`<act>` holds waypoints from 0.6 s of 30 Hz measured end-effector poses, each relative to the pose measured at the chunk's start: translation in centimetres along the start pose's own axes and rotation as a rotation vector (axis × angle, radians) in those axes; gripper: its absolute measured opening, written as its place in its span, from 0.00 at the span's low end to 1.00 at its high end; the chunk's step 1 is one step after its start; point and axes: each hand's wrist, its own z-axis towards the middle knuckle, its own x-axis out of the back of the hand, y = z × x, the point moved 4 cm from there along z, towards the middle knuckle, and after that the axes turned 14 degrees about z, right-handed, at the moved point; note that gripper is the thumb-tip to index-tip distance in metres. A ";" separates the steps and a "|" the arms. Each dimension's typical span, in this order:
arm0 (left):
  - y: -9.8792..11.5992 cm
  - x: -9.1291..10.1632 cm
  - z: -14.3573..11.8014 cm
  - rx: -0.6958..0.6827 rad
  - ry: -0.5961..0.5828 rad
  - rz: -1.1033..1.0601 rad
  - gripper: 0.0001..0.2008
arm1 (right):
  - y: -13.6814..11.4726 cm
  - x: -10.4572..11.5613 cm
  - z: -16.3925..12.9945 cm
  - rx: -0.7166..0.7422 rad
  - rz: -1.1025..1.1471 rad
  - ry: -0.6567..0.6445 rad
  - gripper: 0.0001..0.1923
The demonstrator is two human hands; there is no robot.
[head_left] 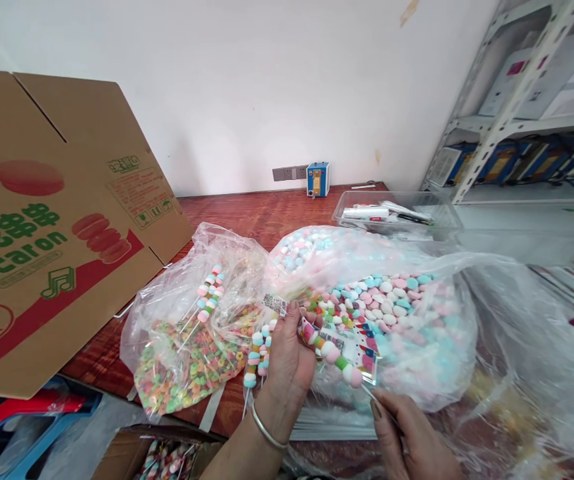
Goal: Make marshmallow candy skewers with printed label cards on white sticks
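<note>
My right hand pinches the white stick of a candy skewer strung with pink, white and green pieces. At the skewer's far end, my left hand, with a bangle at the wrist, is closed on a small clear wrapper with black print. The skewer's tip is close to the left fingers; whether it sits inside the wrapper I cannot tell. Behind the skewer lie printed clear sachets. Beside my left wrist, more finished skewers rest against the bags.
An open bag of pastel candies spreads behind my hands. Left of it, a bag of ring candies has skewers on top. A large carton, a clear tray, a small blue device and a shelf surround the table.
</note>
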 end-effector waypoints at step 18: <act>-1.8 -0.5 -1.9 0.053 -0.057 -0.080 0.10 | 0.4 -2.4 0.4 -0.324 0.332 -0.010 0.16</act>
